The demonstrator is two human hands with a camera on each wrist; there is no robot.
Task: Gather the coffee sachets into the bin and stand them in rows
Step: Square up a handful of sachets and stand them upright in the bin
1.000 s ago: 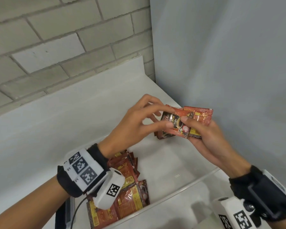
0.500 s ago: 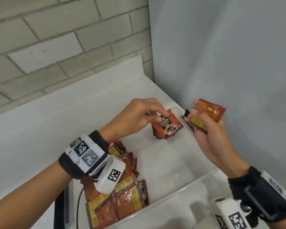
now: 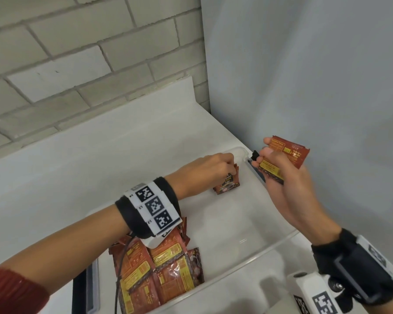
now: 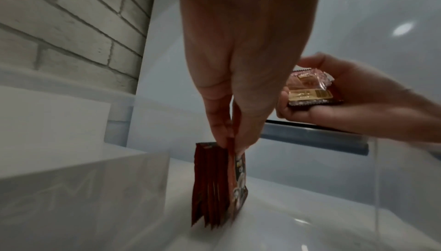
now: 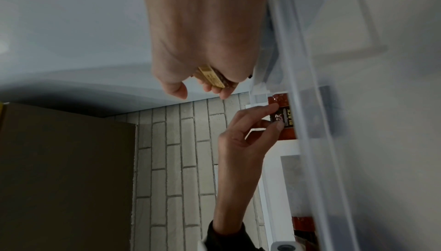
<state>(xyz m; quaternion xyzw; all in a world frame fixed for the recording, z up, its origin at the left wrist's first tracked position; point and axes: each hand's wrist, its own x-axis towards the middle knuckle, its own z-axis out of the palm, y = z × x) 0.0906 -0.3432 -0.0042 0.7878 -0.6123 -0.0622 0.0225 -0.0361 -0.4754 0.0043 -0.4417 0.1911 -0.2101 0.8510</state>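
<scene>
Sachets [image 3: 227,182] stand upright on the floor of the clear bin [image 3: 247,252] near its far corner in the head view, the left hand [image 3: 204,175] pinching their tops; the right hand [image 3: 279,175] grips spare sachets [image 3: 286,152] above the bin's rim. Left wrist: fingers [image 4: 222,123] nip the thin, light, floppy stack's sealed upper edge, probably the best hold. Right wrist: same pinch, partly hidden by the bin wall.

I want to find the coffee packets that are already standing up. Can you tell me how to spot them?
Look in the clear plastic bin on the white counter, at its far end near the grey wall. There a small bunch of standing sachets rests upright on the bin floor, with the left hand pinching their tops. Unlike the heap of sachets lying flat at the near end, these stand on edge.
</scene>
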